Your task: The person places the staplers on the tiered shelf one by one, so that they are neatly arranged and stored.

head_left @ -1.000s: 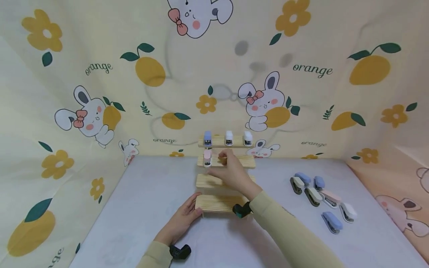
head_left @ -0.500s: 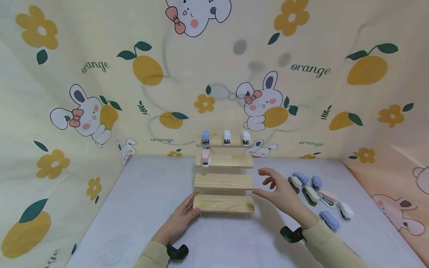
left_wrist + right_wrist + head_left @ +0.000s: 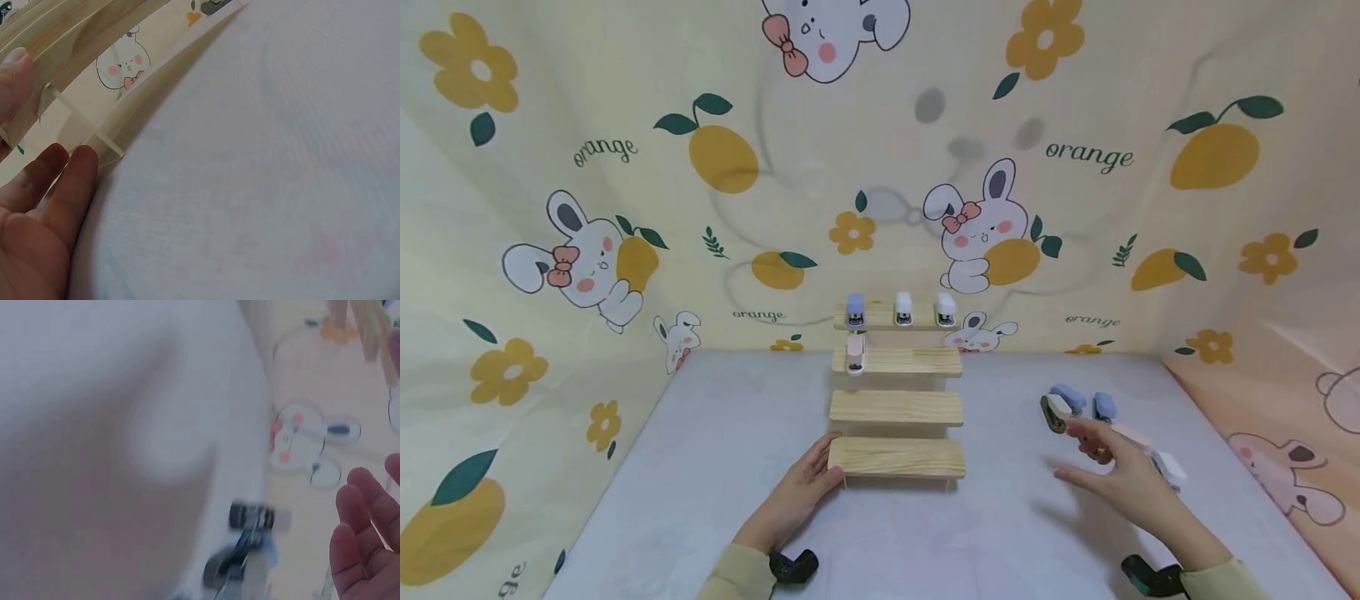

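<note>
A tiered wooden display rack [image 3: 897, 408] stands in the middle of the table in the head view. My left hand [image 3: 801, 492] holds the left end of its lowest shelf, the thumb on the wood and the fingers by the clear side support [image 3: 84, 119]. On the top shelf stand a blue mini stapler [image 3: 855, 310] and two white mini staplers [image 3: 903, 309]; a pink mini stapler [image 3: 855, 353] stands at the left of the second shelf. My right hand [image 3: 1123, 475], holding nothing, hovers with thumb and fingers apart over a group of staplers, partly hiding them.
Right of the rack lie several loose staplers, among them a pale-topped dark one [image 3: 1056, 412], blue ones [image 3: 1103, 407] and a white one [image 3: 1168, 471]. A printed cloth [image 3: 880, 167] rises behind the table [image 3: 745, 417].
My right hand has moved from the rack's second shelf rightward to the loose staplers, its thumb and fingers apart. My left hand has stayed at the lowest shelf. The head view has shifted slightly.
</note>
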### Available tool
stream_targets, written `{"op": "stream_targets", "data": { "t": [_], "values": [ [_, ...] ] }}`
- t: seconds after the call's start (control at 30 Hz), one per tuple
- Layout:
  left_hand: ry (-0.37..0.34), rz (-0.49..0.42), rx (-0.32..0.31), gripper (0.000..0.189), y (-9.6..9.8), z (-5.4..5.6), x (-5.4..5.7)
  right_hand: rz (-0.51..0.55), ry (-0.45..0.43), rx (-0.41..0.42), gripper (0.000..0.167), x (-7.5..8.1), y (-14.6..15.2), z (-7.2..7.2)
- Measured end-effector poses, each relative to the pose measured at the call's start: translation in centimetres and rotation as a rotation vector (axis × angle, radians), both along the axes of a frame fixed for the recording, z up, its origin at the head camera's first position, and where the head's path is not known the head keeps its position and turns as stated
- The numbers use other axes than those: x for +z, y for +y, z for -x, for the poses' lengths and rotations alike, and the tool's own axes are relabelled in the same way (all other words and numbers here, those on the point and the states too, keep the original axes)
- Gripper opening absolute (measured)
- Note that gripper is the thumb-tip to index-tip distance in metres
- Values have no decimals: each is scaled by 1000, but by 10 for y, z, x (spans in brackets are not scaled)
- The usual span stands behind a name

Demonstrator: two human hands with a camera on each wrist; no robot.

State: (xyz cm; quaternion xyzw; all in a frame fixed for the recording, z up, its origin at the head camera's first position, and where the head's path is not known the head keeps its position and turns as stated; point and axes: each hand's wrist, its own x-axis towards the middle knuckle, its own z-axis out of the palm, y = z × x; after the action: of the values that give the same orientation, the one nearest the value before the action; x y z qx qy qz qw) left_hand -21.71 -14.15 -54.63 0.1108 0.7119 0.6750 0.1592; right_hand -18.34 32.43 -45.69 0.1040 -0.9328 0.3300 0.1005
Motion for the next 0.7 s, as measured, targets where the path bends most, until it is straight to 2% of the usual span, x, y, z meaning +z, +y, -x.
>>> {"op": "stream_targets", "data": {
  "t": [0.07,0.33,0.47,0.7],
  "values": [
    [-2,-5,-2,71,0,1,-1,-7,-4,-31,64,-3,11,-4],
    [-2,-18,-6,70,0,3,2,-18,-172,-140,77,-15,42,-18],
    [-9,-6,1,71,1,3,5,-10,-272,-153,84,-18,50,-20],
    [-18,-29,-7,71,0,3,1,-16,-403,-136,88,-29,58,-24]
  ]
}}
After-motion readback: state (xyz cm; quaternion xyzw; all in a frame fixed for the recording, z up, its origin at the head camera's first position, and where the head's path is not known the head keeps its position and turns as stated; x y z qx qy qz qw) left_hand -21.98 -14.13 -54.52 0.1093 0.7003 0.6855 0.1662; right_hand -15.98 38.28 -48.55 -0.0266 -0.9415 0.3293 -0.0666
